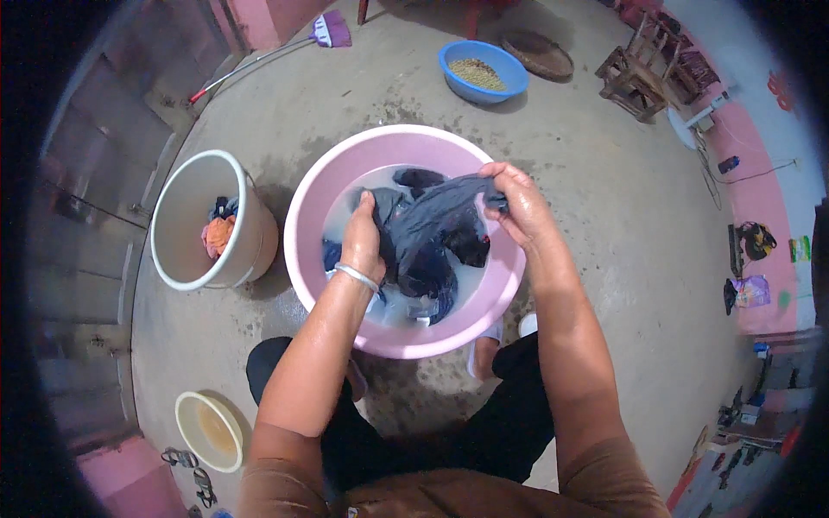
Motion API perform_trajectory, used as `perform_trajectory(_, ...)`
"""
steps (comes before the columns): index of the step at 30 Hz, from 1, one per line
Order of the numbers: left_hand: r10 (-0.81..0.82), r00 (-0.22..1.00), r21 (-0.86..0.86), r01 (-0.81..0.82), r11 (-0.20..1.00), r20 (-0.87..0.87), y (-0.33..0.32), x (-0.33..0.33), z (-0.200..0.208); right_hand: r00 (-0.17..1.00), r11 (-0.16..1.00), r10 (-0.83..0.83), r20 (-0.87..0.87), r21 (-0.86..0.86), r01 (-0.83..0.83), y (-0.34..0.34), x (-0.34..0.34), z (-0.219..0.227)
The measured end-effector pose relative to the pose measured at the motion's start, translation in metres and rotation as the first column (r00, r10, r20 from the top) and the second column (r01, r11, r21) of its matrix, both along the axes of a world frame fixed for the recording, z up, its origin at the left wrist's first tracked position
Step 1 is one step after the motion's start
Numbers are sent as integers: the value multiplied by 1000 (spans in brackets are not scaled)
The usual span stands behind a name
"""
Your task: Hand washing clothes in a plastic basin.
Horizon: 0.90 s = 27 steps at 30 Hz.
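Round pink plastic basin [389,151]: is standing on the grey floor [604,173] in front of the person and is serving as the centre for all clock positions.
Limp dark grey cloth [436,203]: is spanning the gap between the hands, inside the basin's outline, with part of it rising above the cloudy water [471,281].
Right hand [520,205]: is pinching one end of the cloth between thumb and fingers, near the rim, between 2 and 3 o'clock.
Left hand [363,240]: is standing thumb-up against the cloth on the 9 o'clock side; its fingers are mostly hiding, so whether they are pinching cannot be told.
Silver-coloured bangle [357,276]: is circling the left wrist.
Off-white round bucket [186,216]: is standing at 9 o'clock, holding a crumpled orange cloth [219,235].
Round blue basin [516,78]: is resting at 1 o'clock, containing pale yellow-green grains [475,74].
Purple-headed broom [332,31]: is lying toward 11 o'clock.
Round pale yellow basin [192,427]: is sitting between 7 and 8 o'clock.
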<state>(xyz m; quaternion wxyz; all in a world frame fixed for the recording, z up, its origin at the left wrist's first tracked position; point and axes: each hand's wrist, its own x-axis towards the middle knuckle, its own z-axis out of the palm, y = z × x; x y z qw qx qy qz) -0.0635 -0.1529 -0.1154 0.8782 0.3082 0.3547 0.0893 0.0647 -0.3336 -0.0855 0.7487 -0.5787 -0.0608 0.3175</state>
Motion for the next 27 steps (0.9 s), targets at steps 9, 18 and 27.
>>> perform_trajectory(9, 138, 929, -115, -104, 988, 343, 32, -2, 15, 976, 858, 218, 5, -478, -190, 20, -21, -10)
perform_trajectory(18, 189, 801, -526, 176, 832, 567, 27, -18, 61, 873, 939, 205, -443, -164, -303, 28, -55, -109)
perform_trajectory(27, 0, 997, 77, 7, 997, -80, 47, -20, -32, 968, 999, 36, -248, -24, -43, 57, -44, -52)
